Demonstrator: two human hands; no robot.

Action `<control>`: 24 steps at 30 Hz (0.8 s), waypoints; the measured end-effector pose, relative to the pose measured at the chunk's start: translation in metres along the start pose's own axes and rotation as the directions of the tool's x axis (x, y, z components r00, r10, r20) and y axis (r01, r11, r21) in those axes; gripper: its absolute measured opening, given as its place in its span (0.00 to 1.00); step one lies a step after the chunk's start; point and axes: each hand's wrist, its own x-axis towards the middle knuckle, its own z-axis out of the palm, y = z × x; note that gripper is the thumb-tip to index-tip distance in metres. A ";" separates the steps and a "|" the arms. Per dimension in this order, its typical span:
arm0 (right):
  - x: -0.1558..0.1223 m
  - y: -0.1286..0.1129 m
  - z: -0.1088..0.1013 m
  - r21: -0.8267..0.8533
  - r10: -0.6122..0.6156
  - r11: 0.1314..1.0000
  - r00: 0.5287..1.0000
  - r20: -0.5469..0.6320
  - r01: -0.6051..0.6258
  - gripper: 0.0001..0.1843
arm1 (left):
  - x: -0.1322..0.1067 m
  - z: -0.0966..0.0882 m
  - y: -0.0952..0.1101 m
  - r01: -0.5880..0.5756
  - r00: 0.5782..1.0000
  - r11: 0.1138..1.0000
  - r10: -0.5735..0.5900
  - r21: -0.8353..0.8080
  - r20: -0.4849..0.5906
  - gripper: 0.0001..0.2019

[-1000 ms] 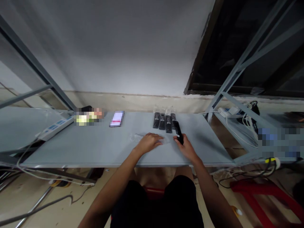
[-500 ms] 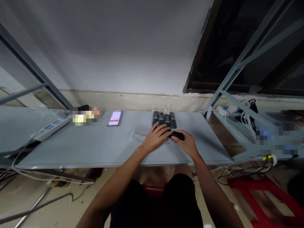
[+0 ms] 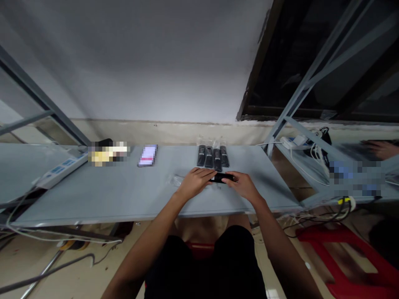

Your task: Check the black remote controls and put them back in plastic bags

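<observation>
A black remote control [image 3: 222, 177] lies crosswise between my two hands, just above the front half of the table. My left hand [image 3: 195, 182] is closed on its left end, with the fingers laid over the top. At the right end, my right hand [image 3: 243, 185] grips it between thumb and fingers. Beyond them, several similar black remote controls [image 3: 209, 157] in clear plastic bags lie side by side. A crumpled clear plastic bag [image 3: 176, 180] rests by my left wrist, partly hidden.
A phone [image 3: 148, 155] with a lit screen lies on the grey table [image 3: 124, 191], near a blurred pile [image 3: 107, 153]. A white power strip [image 3: 64, 170] sits at the left end. Metal frame posts flank the table. At right are cables, a red stool [image 3: 346, 253] and another person's hand [image 3: 385, 148].
My left hand has drawn back from over the bagged row and taken the left end of the remote control. My right hand still holds it, now more level. The view shifted slightly.
</observation>
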 end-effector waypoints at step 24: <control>0.009 0.058 0.025 -0.119 -0.329 0.942 0.932 -0.154 0.313 0.14 | -0.034 0.016 -0.033 0.328 0.942 0.940 -0.333 -0.093 -0.043 0.22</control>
